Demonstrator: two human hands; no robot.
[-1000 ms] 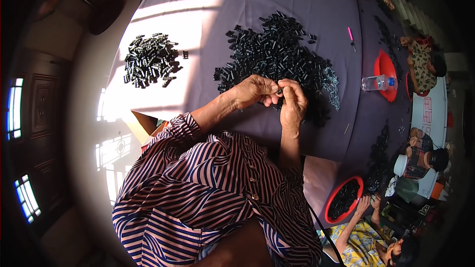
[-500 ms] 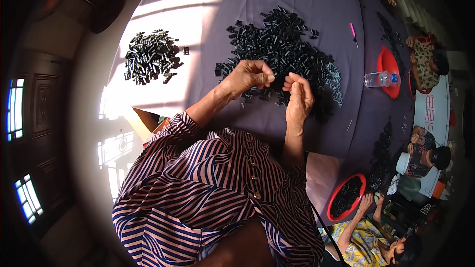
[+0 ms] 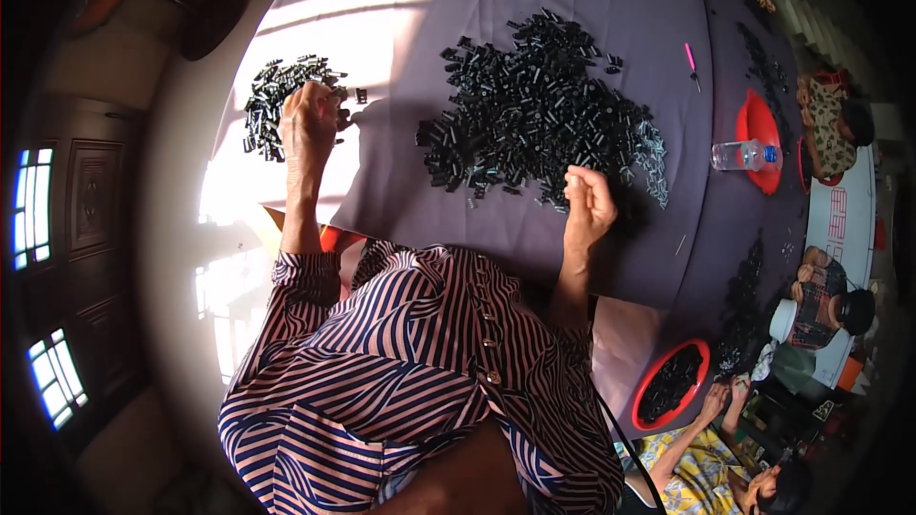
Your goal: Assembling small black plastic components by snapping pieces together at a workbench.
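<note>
Worktop: round table under a grey-purple cloth (image 3: 592, 0), half in strong sunlight, seen from above the seated worker.
Large heap: loose small black parts (image 3: 539, 114) spread across the middle of the cloth, by far the bigger mass; judged to be stock not yet handled.
Small heap: tidier cluster of the same black parts (image 3: 272, 95) near the sunlit left edge, well apart from the large heap; judged to be the finished share, and a minor one.
Left hand (image 3: 307, 124): stretched out over the small heap, fingers curled downward onto it; whether the grip encloses a part cannot be told.
Right hand (image 3: 587, 205): loosely fisted at the near edge of the large heap, fingertips pinched together; any part inside is too small to make out.
Progress: judged early to middling, since most parts lie in the large heap.
Surroundings: clear plastic bottle (image 3: 744, 154) beside a red dish (image 3: 759, 119), pink pen (image 3: 689, 57), red bowl of black parts (image 3: 673, 383) near other people at the right rim.
</note>
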